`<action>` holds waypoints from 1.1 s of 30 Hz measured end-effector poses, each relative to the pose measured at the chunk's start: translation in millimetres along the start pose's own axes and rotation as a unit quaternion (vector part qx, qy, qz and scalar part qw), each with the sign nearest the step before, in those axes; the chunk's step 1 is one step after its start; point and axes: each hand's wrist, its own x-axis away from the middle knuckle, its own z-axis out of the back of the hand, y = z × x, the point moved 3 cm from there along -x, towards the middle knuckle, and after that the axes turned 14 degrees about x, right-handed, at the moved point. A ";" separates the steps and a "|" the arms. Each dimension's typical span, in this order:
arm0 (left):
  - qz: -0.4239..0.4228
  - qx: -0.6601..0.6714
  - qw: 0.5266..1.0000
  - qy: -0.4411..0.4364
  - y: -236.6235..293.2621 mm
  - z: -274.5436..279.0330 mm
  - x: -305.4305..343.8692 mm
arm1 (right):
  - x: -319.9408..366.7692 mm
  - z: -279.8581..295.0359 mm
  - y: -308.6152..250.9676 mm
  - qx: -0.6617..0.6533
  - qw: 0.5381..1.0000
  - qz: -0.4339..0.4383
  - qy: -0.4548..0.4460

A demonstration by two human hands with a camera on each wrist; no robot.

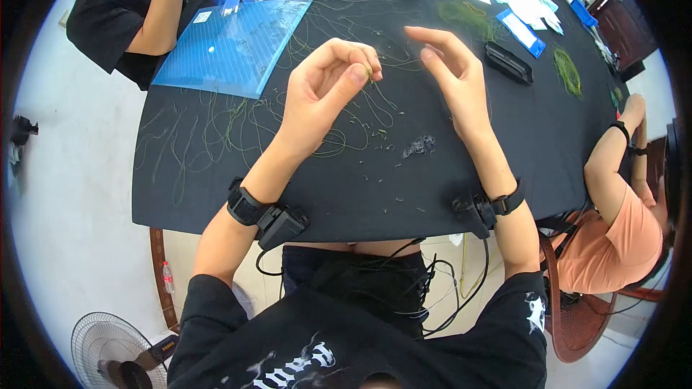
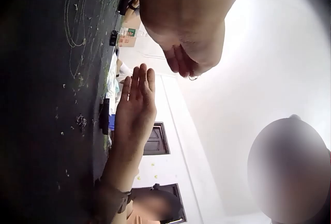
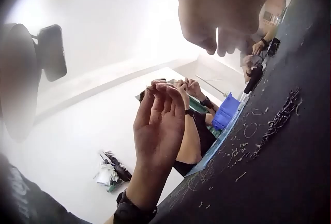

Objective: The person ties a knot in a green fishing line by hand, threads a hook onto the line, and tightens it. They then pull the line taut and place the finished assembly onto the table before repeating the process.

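My left hand [image 1: 328,90] pinches a thin green cord [image 1: 372,74]; my right hand [image 1: 450,75], at its three o'clock, hangs released. Best kept taut, I judge.

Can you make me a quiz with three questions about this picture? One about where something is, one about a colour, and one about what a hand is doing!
1. Where does the blue sheet lie on the black table?
A. Beyond the hands, off to the left
B. Under the right hand
C. At the near edge of the table

2. What colour is the thread that the left hand pinches?
A. Red
B. Green
C. White

3. How is the right hand?
A. Balled into a fist
B. Gripping scissors
C. Open, fingers straight, holding nothing

Answers:
1 A: the head view shows it on the far left part of the table.
2 B: the strand at the fingertips is green.
3 C: its fingers are stretched out and nothing is in them.
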 end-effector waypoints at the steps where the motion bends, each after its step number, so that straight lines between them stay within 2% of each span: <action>1: -0.005 -0.003 1.000 0.013 -0.2 0.2 0.3 | -0.4 0.6 0.9 0.018 1.000 0.002 -0.001; 4: -0.017 -0.038 0.998 0.047 -0.5 0.5 1.1 | 2.1 -1.9 -1.9 0.002 0.999 -0.022 0.032; 7: -0.030 -0.086 0.994 0.063 0.3 1.0 1.5 | 7.1 -3.5 -19.1 -0.049 0.990 -0.035 -0.129; 10: -0.037 -0.134 0.989 0.044 0.5 -0.6 1.3 | 15.5 -16.8 -31.7 -0.122 0.982 -0.014 -0.143; 14: -0.052 -0.178 0.982 0.039 -4.2 1.1 0.7 | 25.5 -28.2 -26.6 -0.160 0.968 -0.095 -0.168; 20: -0.059 -0.234 0.970 -0.014 -8.2 2.8 1.9 | 26.1 -28.6 -25.5 -0.199 0.968 -0.105 -0.115; 26: -0.042 -0.204 0.978 0.009 -7.2 -0.3 1.8 | 24.9 -24.3 -24.3 -0.191 0.970 -0.103 -0.112; 33: -0.053 -0.235 0.970 -0.026 -3.9 -1.4 -1.3 | 23.7 -22.5 -23.7 -0.177 0.974 -0.100 -0.099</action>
